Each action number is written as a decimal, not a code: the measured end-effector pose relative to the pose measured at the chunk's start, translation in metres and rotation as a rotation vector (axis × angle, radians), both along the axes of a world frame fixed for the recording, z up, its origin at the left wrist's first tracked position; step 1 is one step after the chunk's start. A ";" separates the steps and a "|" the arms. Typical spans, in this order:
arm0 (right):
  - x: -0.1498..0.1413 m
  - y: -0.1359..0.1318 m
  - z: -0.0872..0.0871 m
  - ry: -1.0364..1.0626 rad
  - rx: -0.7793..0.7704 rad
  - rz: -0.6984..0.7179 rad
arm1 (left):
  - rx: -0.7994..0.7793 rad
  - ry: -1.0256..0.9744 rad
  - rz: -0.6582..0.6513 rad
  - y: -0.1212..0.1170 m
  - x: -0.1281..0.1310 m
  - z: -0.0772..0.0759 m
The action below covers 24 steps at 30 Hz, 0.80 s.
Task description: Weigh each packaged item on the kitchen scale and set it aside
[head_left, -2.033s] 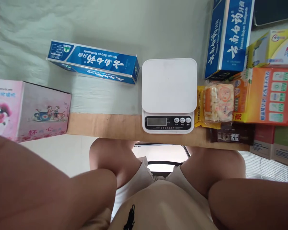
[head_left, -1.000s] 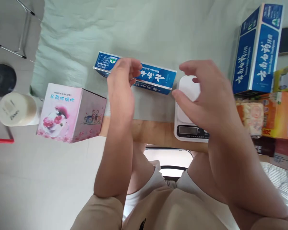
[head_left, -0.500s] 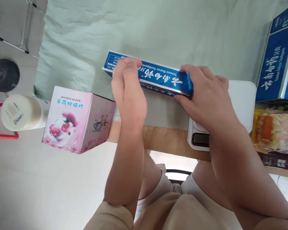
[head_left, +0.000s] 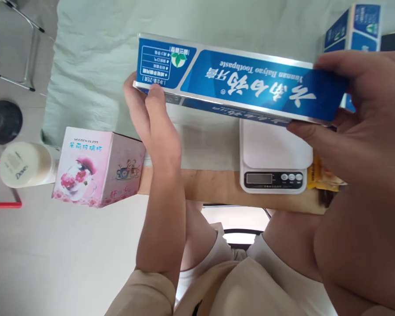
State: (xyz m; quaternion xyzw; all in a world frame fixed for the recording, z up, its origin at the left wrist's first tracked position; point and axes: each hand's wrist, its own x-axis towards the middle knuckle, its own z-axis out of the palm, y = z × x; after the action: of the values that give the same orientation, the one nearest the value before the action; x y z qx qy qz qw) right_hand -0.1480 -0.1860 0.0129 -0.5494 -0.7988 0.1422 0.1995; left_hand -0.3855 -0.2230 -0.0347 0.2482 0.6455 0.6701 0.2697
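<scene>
A long blue toothpaste box (head_left: 204, 81) with silver edges is held up above the table, its printed side toward me and upside down. Around its right end my right hand (head_left: 365, 114) is closed, thumb underneath and fingers on top. My left hand (head_left: 154, 114) grips the box's lower left end, with the thumb in front and the other fingers behind it. Below the box's right half lies a white kitchen scale (head_left: 273, 151), its display dark.
A pink glass-cup box (head_left: 82, 169) stands at the table's left edge beside a white Dove bottle (head_left: 28, 164). Another blue toothpaste box (head_left: 365, 26) stands at the far right. A yellow snack packet (head_left: 325, 175) lies right of the scale, partly hidden by my right arm. Green cloth (head_left: 95, 66) covers the table.
The toothpaste box has risen toward me and appears larger. My right hand has moved up and right with it, uncovering the scale. My left hand has shifted to the box's left end.
</scene>
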 end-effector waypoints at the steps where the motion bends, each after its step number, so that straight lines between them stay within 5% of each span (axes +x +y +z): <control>1: 0.011 -0.002 -0.001 0.024 -0.018 -0.008 | 0.058 -0.078 -0.065 0.002 0.005 -0.002; 3: 0.032 -0.003 -0.010 0.068 -0.031 -0.007 | 0.121 -0.105 -0.133 0.007 0.015 -0.005; 9: 0.069 0.003 -0.037 -0.028 0.093 0.019 | -0.005 0.008 -0.142 0.015 0.031 -0.009; 14: 0.069 0.001 -0.036 -0.053 0.100 -0.058 | -0.127 0.082 -0.231 0.012 0.034 -0.019; 24: 0.066 0.000 -0.044 -0.058 -0.017 -0.067 | -0.317 0.140 -0.211 0.009 0.031 -0.026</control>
State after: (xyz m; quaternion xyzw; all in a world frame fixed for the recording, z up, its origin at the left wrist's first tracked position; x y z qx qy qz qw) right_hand -0.0825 -0.1863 -0.0312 -0.5815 -0.7841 0.1261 0.1763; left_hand -0.3545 -0.2138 -0.0611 0.3149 0.7305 0.5092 0.3283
